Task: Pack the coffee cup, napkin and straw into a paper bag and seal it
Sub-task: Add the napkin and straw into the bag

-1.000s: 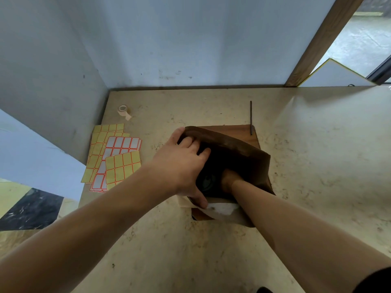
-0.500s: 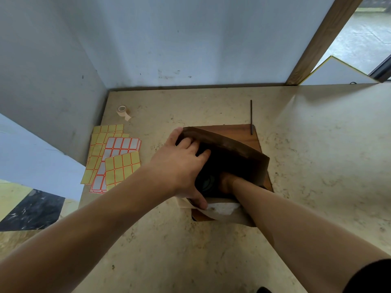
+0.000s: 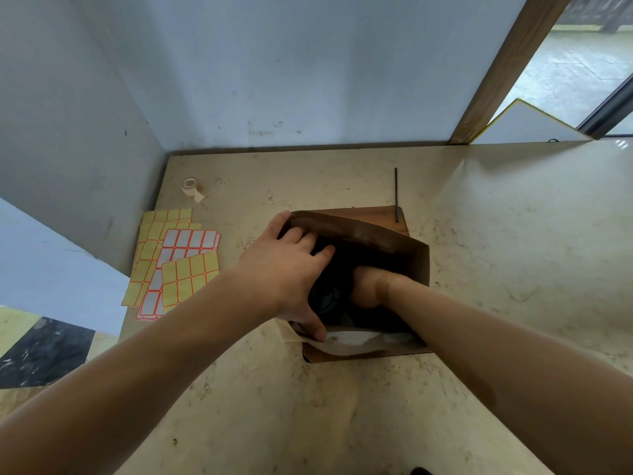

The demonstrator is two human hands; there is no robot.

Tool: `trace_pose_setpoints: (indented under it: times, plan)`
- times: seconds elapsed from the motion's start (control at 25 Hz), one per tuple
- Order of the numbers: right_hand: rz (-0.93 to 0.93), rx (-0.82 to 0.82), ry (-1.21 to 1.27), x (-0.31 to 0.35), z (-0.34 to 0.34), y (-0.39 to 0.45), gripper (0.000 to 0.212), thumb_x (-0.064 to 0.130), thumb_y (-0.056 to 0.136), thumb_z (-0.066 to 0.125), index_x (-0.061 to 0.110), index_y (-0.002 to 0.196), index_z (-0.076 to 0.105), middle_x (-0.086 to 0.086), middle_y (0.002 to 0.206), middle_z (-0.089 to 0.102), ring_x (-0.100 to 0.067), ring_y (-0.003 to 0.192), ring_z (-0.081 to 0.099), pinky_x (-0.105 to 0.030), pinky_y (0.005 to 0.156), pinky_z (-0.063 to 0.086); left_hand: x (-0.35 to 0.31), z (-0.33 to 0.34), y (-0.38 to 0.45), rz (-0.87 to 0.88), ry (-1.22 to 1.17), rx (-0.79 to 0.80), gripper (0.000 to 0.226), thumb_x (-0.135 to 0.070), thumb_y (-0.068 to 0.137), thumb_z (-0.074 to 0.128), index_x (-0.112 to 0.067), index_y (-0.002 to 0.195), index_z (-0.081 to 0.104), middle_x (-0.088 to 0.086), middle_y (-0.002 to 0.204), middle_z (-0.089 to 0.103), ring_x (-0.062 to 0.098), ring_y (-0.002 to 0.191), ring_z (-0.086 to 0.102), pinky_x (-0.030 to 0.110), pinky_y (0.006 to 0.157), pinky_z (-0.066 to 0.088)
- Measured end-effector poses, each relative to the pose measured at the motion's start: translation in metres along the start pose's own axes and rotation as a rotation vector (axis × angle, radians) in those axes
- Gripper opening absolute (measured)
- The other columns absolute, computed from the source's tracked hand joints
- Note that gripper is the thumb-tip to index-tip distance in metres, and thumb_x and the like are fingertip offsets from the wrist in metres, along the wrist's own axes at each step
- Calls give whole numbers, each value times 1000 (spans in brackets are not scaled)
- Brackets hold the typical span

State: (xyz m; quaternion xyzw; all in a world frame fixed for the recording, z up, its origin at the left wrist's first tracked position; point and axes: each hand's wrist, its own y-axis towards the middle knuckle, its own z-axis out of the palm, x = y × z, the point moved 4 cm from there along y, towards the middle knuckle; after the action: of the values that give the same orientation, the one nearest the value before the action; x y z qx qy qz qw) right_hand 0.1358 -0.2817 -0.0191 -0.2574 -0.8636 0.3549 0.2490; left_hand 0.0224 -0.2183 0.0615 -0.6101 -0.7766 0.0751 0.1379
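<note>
A brown paper bag (image 3: 416, 265) stands open on a wooden board (image 3: 373, 214) in the middle of the table. My left hand (image 3: 287, 272) grips the bag's left rim, thumb outside and fingers inside, holding the mouth apart. My right hand (image 3: 370, 286) reaches down into the bag past the wrist, and its fingers are hidden in the dark. A dark round lid, apparently the coffee cup (image 3: 325, 298), shows inside next to that hand. A white napkin (image 3: 352, 337) lies at the bag's near edge. The thin black straw (image 3: 396, 193) lies on the table behind the bag.
Sheets of yellow and white stickers (image 3: 174, 265) lie left of the bag. A small roll of tape (image 3: 191, 186) sits at the back left. Grey walls close the table's left and far sides. A wooden post (image 3: 507, 70) rises at the back right.
Hardly anything differs: both hands stay at the bag, and the bag's right wall stands a little more upright.
</note>
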Motion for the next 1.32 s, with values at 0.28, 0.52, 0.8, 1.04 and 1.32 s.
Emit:
trace_pose_setpoints:
  times: [0.28,0.52,0.8,1.04,1.32]
  plan:
    - [-59,-172,-35,-16,-23,-40,29,3,89,53,10,116,62,-11,111,65,-27,101,62,-33,87,52,-4,0,5,8,-4,-19,121,-89,55,52,-25,151,17,4,153,33,25,143,20,47,114,-13]
    - [-310,-497,-449,-24,-30,-82,32,18,90,56,27,121,57,2,101,69,-19,88,67,-34,69,58,-4,-1,4,-21,-43,-72,112,-84,62,54,-25,150,19,2,151,38,24,141,26,43,115,-8]
    - [-487,-631,-505,-39,-42,-101,76,53,80,65,27,145,34,10,139,53,-13,131,45,-31,95,44,-9,-3,11,-19,-109,-99,114,-83,63,55,-28,151,7,1,155,30,24,141,24,40,115,15]
    - [-564,-652,-442,-41,-48,-105,76,57,81,61,32,146,30,14,143,49,-12,132,41,-32,99,39,-3,-10,13,11,-155,-127,107,-81,67,52,-32,150,7,-5,154,32,20,139,30,40,109,28]
    - [-622,-700,-252,-45,-84,-106,45,55,85,53,35,125,58,16,105,70,0,92,62,-17,74,49,1,-30,38,128,-253,-163,76,-74,74,55,-38,139,36,-14,116,59,6,97,51,21,69,41]
